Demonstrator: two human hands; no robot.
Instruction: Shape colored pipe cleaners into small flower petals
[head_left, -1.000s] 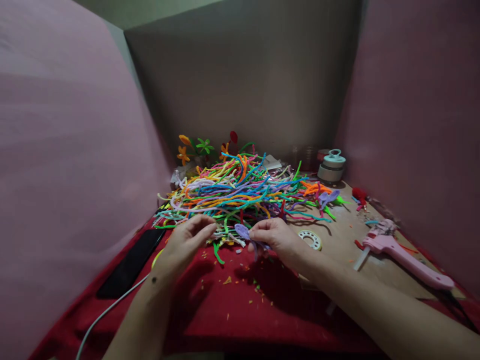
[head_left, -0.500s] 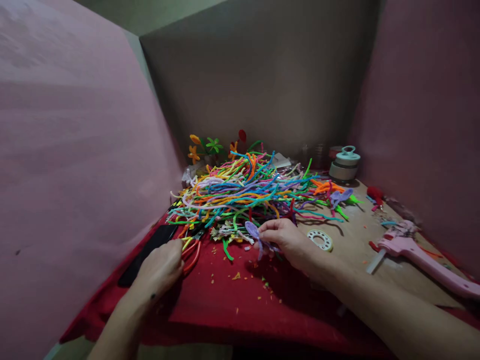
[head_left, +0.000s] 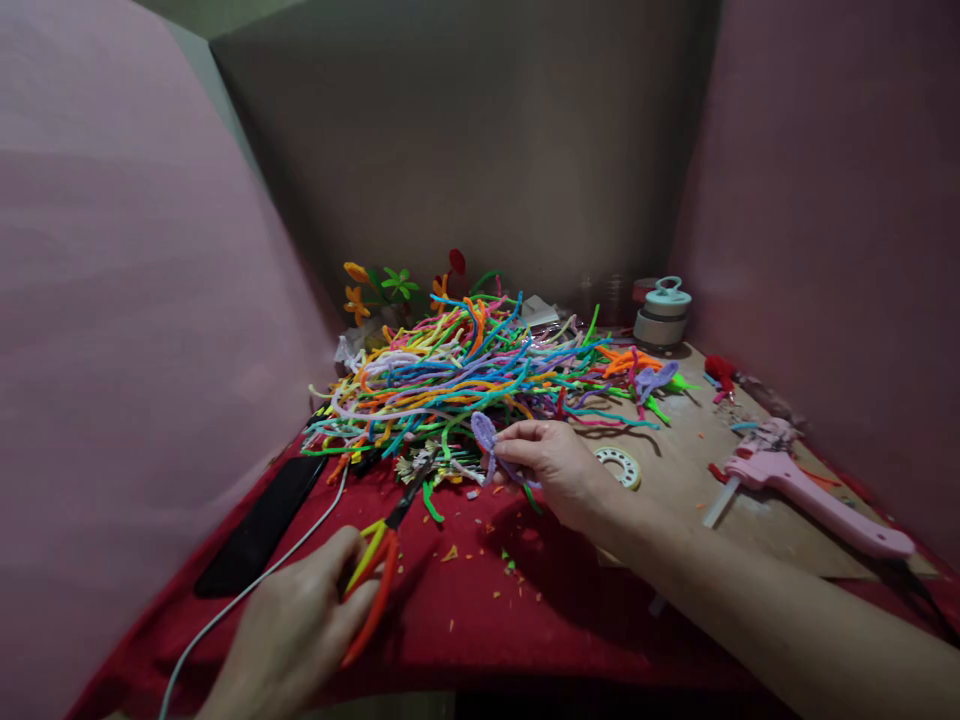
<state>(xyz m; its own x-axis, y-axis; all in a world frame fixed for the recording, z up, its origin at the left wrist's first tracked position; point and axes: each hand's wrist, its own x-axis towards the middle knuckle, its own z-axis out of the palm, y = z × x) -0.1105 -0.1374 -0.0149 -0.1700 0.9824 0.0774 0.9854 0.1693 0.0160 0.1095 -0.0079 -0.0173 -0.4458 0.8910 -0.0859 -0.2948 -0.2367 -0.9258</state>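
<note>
My left hand (head_left: 311, 610) grips scissors (head_left: 371, 575) by their orange and yellow handles, and the dark blades point up and away over the red cloth. My right hand (head_left: 555, 465) pinches a purple pipe cleaner shape (head_left: 484, 432), bent into a fuzzy oval loop with loose ends hanging below. Part of that shape is hidden behind the fingers. The blade tips are left of the purple piece and apart from it. Just beyond both hands lies a big tangled heap of coloured pipe cleaners (head_left: 465, 375).
A black phone (head_left: 259, 530) and a white cable (head_left: 247, 590) lie on the left. To the right, a tape roll (head_left: 619, 467) and pink glue gun (head_left: 810, 490) rest on a brown board (head_left: 679, 510). Behind stands a lidded container (head_left: 664, 315). Scraps dot the red cloth (head_left: 480, 620).
My left hand has drawn the scissors toward me, off the cloth near the heap, uncovering the white cable. My right hand still holds the purple piece. The view has turned slightly right.
</note>
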